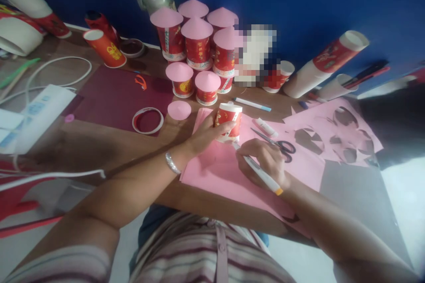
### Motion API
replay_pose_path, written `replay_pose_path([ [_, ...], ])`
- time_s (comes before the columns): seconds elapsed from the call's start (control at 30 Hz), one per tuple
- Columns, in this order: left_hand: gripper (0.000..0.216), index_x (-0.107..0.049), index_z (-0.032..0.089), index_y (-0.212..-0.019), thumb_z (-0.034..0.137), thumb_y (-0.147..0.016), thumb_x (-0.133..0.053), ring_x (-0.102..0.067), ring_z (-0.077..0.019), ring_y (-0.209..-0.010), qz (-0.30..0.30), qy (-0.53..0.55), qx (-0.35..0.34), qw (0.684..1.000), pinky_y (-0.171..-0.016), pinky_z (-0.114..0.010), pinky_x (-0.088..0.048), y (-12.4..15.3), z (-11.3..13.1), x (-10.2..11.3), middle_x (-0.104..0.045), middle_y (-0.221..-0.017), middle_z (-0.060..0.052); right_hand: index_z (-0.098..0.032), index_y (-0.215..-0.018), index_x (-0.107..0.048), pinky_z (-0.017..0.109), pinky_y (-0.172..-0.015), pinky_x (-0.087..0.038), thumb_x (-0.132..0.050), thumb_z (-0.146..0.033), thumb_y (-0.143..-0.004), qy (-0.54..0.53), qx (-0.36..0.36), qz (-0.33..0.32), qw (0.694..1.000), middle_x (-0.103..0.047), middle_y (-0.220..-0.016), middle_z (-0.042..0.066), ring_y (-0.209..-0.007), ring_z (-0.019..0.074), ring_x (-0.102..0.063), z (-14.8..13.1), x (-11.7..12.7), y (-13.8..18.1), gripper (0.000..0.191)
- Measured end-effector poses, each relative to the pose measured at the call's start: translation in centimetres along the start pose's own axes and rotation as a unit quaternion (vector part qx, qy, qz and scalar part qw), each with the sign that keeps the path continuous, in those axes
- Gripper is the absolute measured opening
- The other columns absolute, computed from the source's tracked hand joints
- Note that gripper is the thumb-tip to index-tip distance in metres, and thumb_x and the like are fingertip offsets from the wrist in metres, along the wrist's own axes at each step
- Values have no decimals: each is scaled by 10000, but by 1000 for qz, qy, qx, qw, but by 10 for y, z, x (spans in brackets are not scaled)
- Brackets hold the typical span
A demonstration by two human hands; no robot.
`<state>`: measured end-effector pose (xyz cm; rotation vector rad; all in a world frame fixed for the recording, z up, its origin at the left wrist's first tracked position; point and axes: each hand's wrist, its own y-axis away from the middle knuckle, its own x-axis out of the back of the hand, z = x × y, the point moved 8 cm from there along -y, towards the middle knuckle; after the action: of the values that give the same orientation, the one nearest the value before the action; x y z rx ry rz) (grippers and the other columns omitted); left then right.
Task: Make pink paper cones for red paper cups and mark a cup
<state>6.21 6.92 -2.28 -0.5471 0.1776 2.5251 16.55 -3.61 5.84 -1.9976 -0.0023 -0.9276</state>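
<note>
My left hand [208, 131] is wrapped round a red paper cup [229, 119] that stands on pink paper [212, 163], its white rim uppermost. In my right hand [265, 159] is a white marker with a yellow end [264, 176], its tip near the cup's lower edge. Whether the tip touches the cup or the paper, I cannot tell. Just beyond my right hand lie scissors with dark handles [279, 143] and a small white tube [266, 127]. A pink paper disc [179, 110] rests to the left of the cup.
Several red cups with pink cone tops [197, 30] stand at the back, some stacked. Cut-out pink sheets [318, 132] lie at right. A second marker [252, 104], a white ring [148, 121], orange snips [141, 82] and a white cable [59, 59] are also on the table.
</note>
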Motion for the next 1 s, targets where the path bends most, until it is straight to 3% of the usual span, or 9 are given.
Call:
replay_pose_path([
  [0.33, 308, -636, 187, -1027, 406, -861, -776, -606, -138, -797, 3, -2, 9, 1000, -741, -275, -495, 0, -5, 2, -652, -915, -20, -222, -1012, -587, 261, -545, -545, -647, -31, -896, 11, 0, 4, 1000, -666, -759, -4, -624, 137, -665, 0, 2, -3, 231],
  [0.7, 303, -629, 180, -1013, 398, -864, -777, -600, -123, -772, -1, -8, -4, 1000, -719, -261, -496, 0, -2, 2, -639, -881, -7, -225, -1000, -582, 247, -522, -518, -643, -9, -884, 16, 0, 1, 1000, -668, -746, -17, -598, 125, -652, 2, 1, -4, 252],
  [1.0, 421, -610, 196, -1153, 412, -846, -800, -635, -151, -821, -4, 23, 31, 999, -691, -277, -564, 1, -7, 0, -642, -978, -35, -224, -936, -572, 247, -523, -487, -618, -58, -895, -2, -37, -20, 999, -655, -721, -26, -580, 118, -632, 4, -1, -3, 177],
])
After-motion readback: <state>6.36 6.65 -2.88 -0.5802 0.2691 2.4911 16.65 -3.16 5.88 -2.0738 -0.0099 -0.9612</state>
